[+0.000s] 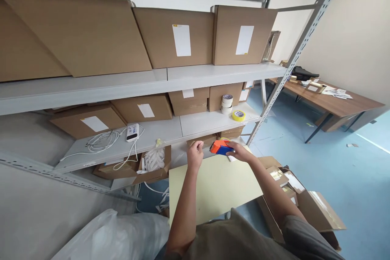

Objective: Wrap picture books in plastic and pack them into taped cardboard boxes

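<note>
My right hand (239, 152) grips what looks like an orange and blue tape dispenser (222, 147), held above the far part of the pale yellow table (219, 187). The dispenser's dark end points left, toward my left hand (195, 154). That hand is raised with its fingers curled together in a pinch, apart from the dispenser. Whether anything thin is between its fingertips cannot be made out. A small white item (232, 158) lies on the table under my right hand, partly hidden by it.
Metal shelving (122, 85) with cardboard boxes (173, 38) stands in front. On its middle shelf are white tape rolls (227, 103), a yellow tape roll (238, 115) and a power strip (133, 132). An open carton (317, 211) stands right, a plastic bag (122, 235) left, a brown desk (341, 97) behind.
</note>
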`<state>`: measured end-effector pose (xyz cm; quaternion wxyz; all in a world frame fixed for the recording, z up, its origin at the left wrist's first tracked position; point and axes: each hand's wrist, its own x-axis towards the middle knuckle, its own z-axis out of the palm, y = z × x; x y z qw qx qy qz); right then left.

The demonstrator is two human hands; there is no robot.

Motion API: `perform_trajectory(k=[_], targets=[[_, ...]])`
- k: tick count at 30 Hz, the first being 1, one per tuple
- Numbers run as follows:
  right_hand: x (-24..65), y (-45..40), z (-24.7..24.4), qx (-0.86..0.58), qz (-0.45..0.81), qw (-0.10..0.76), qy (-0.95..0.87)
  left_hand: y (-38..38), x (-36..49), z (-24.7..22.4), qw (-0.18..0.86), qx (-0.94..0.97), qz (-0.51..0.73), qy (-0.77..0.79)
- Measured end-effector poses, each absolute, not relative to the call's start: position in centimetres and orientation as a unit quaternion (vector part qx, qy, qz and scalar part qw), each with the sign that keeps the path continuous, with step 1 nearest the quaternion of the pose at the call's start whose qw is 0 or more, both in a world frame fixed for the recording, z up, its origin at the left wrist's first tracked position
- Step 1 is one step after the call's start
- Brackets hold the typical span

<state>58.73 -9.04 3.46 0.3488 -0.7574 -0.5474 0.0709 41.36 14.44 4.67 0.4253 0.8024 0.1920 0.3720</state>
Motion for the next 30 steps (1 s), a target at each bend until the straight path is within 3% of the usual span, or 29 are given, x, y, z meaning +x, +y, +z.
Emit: perform_trajectory(k=[11, 26, 30], targets=[[66.9, -4.2, 1.8, -0.799, -0.096, 0.319, -0.500, 11.9, 43.3, 4.0, 0.415, 0.762, 0.422, 0.262], [77.8, 7.8, -1.5, -0.805, 0.002, 0.230, -0.546, 10.7, 42.7, 1.3, 0.381, 0.761, 0.375, 0.366], [77.2, 7.5, -0.8, -0.808, -0.022, 0.260, -0.528, 10.6, 42.9, 1.0, 0.379, 0.766, 0.361, 0.372]])
